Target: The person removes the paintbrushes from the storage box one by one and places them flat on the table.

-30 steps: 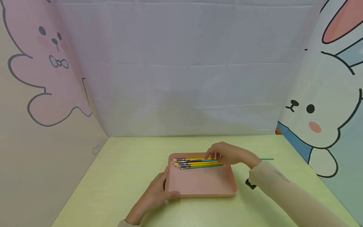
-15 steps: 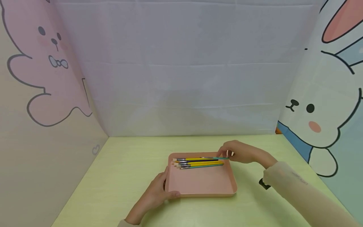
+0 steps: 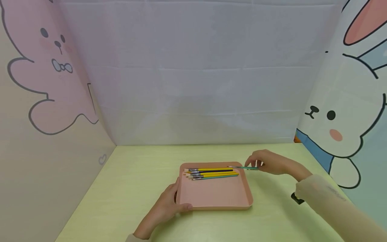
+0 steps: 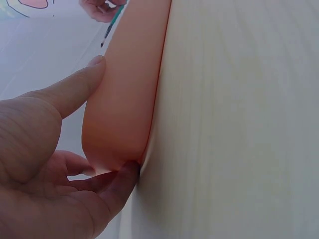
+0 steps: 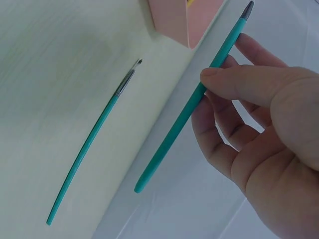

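Observation:
My right hand [image 3: 270, 163] pinches a teal-handled paintbrush [image 5: 174, 129] between thumb and fingers, just beyond the tray's far right corner. The brush's tip points left, overlapping the tray rim in the head view. At the near left corner of the pink tray [image 3: 214, 195], my left hand [image 3: 164, 205] grips the wall, thumb along the front side and fingers round the corner. Along the tray's far side lie several paintbrushes, including yellow-handled ones [image 3: 211, 169] and a teal one [image 3: 217, 177], bristles to the left.
Another teal paintbrush [image 5: 89, 139] lies on the table to the right of the tray, below my right hand. The pale table [image 3: 139, 168] ends at a white backdrop [image 3: 196, 84], with cartoon-printed panels [image 3: 338, 134] at both sides.
My right hand has moved right from above the brushes in the tray to past its right side, carrying the teal paintbrush along. The left hand and tray stay put.

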Tool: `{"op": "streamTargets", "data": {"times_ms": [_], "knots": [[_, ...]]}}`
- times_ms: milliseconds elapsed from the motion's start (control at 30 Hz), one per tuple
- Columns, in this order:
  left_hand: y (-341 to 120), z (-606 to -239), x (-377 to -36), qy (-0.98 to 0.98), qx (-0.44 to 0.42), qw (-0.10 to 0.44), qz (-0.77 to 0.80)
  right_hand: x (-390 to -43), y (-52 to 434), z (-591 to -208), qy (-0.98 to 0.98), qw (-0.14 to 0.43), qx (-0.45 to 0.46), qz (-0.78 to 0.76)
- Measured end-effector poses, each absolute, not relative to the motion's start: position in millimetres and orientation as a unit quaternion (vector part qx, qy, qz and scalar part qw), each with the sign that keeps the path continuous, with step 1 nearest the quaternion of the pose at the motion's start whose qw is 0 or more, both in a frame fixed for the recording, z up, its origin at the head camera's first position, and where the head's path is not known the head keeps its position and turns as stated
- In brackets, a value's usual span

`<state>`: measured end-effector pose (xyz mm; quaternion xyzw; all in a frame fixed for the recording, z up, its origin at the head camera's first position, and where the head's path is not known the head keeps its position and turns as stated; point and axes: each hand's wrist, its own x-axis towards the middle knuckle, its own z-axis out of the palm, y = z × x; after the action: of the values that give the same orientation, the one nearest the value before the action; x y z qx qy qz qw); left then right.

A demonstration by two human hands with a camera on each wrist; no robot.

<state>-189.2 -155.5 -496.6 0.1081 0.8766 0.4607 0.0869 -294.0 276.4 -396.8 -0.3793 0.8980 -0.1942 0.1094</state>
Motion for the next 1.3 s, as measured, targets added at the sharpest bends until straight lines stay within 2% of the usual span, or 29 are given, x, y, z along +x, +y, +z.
{"op": "streamTargets", "data": {"times_ms": [633, 1300], "knots": [[-157, -497, -189, 0.874, 0.108, 0.09, 0.464, -293, 320, -407, 0.91, 0.094, -0.356, -0.192], [-157, -497, -190, 0.875, 0.108, 0.09, 0.463, -297, 350, -433, 0.919, 0.086, -0.34, -0.182]]}}
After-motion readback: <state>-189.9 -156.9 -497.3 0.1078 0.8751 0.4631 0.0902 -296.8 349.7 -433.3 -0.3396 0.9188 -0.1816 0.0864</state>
